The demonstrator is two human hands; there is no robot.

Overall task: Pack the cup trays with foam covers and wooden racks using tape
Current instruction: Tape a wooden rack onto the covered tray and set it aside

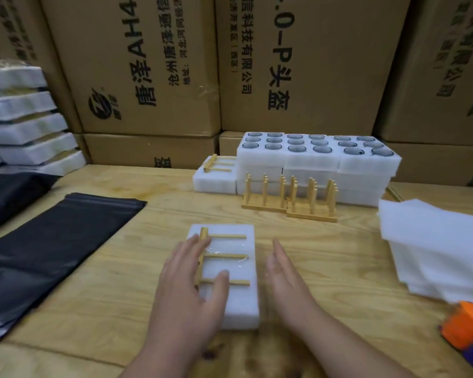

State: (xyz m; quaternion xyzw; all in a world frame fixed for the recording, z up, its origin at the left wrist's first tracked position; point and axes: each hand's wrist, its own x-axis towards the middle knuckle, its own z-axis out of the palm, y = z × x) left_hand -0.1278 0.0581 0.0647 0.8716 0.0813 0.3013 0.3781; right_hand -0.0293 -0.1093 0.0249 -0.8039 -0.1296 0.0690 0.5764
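Two hands flank one pack (230, 271) at the near middle of the table (325, 257) — foam block, cover on top, a wooden rack (219, 257) lying flat on it, prongs pointing right. A clear tape band crosses the middle prong; its glint shows there. Rack laid flat, presumably so the bundle stays low and the tape can pin it to the foam.

Left hand (191, 276): fingers straight and spread, lying on the rack's spine and the near prong, gripping nothing. Judged to be pressing the rack down so it does not slide. Right hand (284, 271): fingers straight and together, edge-on just beside the pack's right side; whether it touches the foam I cannot tell. Likely squaring the block or smoothing a tape end.

Supplies sit within reach:
- cup trays (316, 156) stacked at the back, cups in their holes, uncovered
- two racks (290, 196) upright in front of them
- one taped pack (216, 173) left of the trays — finished, by its look
- foam covers (434, 249) piled at right
- orange tape dispenser (467, 326) at the near right edge
- black bags (58, 249) at left

Judgement: this pack is near done; several trays remain.
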